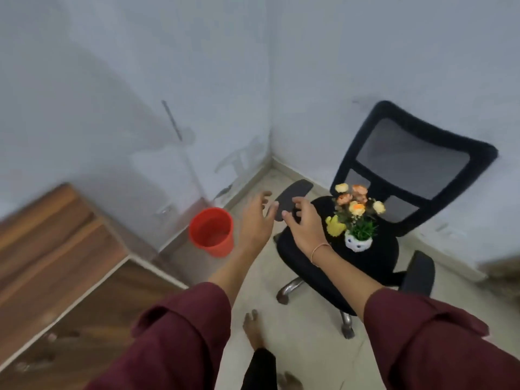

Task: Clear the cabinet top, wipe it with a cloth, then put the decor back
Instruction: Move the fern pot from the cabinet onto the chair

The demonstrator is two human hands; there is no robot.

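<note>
Now our left hand (257,220) and right hand (305,229) hover empty, fingers spread, by the padded black chair (380,260) bearing a round white flowerpot (358,242).

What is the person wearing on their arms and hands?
Loose dark maroon sleeves: the left sleeve and right sleeve end in wide cuffs. A thin bracelet circles the right wrist. The left hand and right hand wear no gloves.

Pale grey-blue walls (365,52), scuffed and stained, meet in a corner above a light tiled floor (309,339). A black mesh-backed office chair (410,164) stands near the right wall, and a wooden cabinet (56,249) stands against the left one.
</note>
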